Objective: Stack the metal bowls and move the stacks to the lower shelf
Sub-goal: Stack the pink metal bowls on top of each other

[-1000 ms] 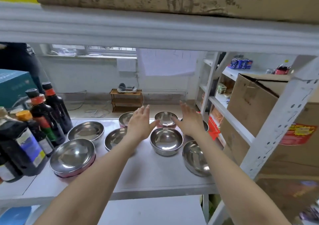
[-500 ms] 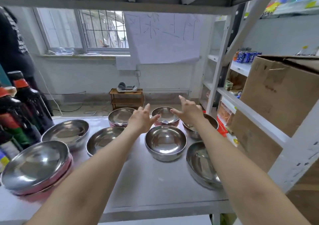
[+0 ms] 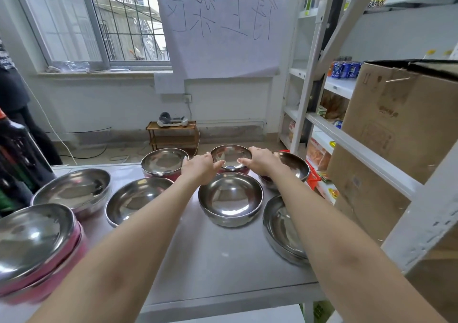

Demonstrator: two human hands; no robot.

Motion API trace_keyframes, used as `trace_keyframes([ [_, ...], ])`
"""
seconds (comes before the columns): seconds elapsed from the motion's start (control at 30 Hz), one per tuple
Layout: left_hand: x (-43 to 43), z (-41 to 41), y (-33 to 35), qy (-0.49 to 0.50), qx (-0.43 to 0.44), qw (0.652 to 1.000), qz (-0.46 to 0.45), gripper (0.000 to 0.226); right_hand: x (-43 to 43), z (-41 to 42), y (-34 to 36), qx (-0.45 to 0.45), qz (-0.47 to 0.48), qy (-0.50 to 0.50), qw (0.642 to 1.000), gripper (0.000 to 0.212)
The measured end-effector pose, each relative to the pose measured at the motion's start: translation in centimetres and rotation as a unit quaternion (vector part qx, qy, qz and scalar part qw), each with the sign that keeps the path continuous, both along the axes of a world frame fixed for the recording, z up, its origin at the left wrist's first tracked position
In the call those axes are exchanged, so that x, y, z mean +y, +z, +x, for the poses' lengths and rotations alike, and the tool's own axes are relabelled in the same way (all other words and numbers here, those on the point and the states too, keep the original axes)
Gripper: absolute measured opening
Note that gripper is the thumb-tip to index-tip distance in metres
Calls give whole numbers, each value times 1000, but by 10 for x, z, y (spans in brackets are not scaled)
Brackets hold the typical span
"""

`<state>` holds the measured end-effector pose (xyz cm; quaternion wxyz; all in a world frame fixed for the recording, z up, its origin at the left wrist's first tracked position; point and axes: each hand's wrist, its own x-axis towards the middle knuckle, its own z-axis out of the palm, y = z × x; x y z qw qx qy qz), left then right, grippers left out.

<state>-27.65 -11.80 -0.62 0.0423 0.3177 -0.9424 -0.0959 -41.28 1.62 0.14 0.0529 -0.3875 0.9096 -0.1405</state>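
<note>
Several shiny metal bowls stand on the grey shelf top (image 3: 223, 258). My left hand (image 3: 199, 168) and my right hand (image 3: 260, 159) close on opposite sides of the small far bowl (image 3: 229, 156), thumbs on its near rim. A deep bowl (image 3: 230, 200) sits just in front of it, between my forearms. Around them are a red-sided bowl (image 3: 164, 162), a far right bowl (image 3: 293, 167), a wide bowl (image 3: 133, 198), a right bowl (image 3: 282, 228), a left bowl (image 3: 74, 191) and a pink-sided stack (image 3: 34, 241).
Dark bottles (image 3: 14, 164) crowd the left edge. A large cardboard box (image 3: 401, 124) and a white slanted shelf post (image 3: 421, 213) stand on the right. A red basket (image 3: 313, 177) sits beyond the far right bowl. A person (image 3: 10, 87) stands at far left.
My head has dropped below the upper shelf and closer in. Both hands have reached forward and closed in from open palms onto the far bowl's sides.
</note>
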Motion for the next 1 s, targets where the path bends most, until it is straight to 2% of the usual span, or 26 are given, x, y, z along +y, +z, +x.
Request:
trace_keyframes([
  [0.23,0,-5,-7,11,10,1000,-7,66,-4,1,-5,-3,-29,-11,1000,57],
  [0.33,1,-2,-7,16,34,999,-14,67,-3,6,-1,12,-58,-9,998,64],
  [0.47,2,2,5,23,110,994,-20,66,-1,12,16,17,-139,-6,990,68],
  [0.67,8,16,28,28,244,967,65,64,6,24,40,-21,-252,7,967,67],
  [0.83,15,35,53,14,298,950,88,65,12,44,57,-38,-309,13,950,56],
  [1.0,23,71,82,12,314,945,92,63,17,74,78,-50,-313,5,948,52],
])
